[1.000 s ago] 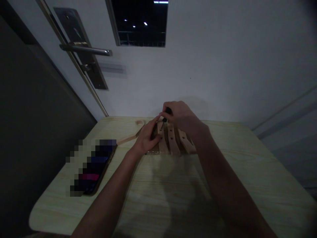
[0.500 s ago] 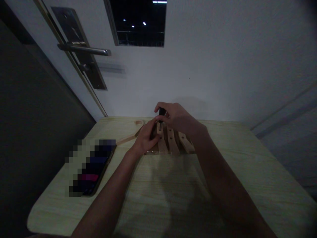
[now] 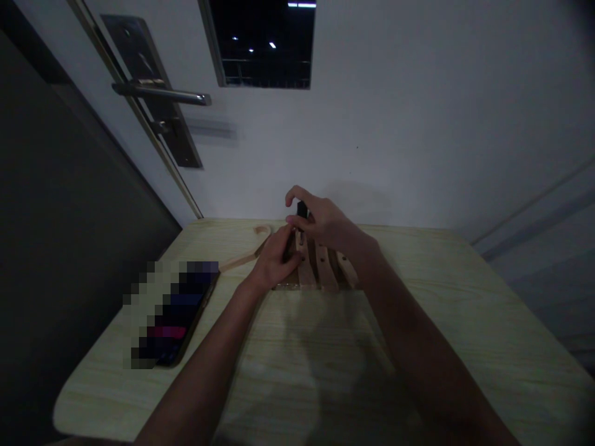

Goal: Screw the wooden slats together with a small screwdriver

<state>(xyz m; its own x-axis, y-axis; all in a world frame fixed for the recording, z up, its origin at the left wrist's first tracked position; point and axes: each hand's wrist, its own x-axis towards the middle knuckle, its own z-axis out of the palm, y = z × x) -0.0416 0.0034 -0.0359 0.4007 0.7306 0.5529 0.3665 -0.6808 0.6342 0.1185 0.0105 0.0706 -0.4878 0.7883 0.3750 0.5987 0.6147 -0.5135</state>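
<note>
My right hand (image 3: 328, 220) is bent around the black handle of a screwdriver (image 3: 302, 209), which stands upright with its metal shaft pointing down at a hole in a pale wooden strip (image 3: 307, 272). The index finger arches away from the handle, and the thumb lies beside it. My left hand (image 3: 274, 260) grips the left side of a brown base (image 3: 288, 280), its thumb against the strip and its fingers near the screwdriver tip. Two more wooden strips with dark holes (image 3: 328, 275) lie to the right, partly hidden under my right forearm.
A curved wooden hook piece (image 3: 242, 258) lies left of my left hand. Farther left is a phone (image 3: 198, 310), partly pixelated. The pale wood-grain table (image 3: 288, 365) stands against a white door (image 3: 395, 124) with a metal lever handle (image 3: 162, 94) and a dark window (image 3: 264, 43).
My right index finger has lifted and spread from the screwdriver handle, and the right hand and forearm have shifted slightly left. My left hand stays in place on the base.
</note>
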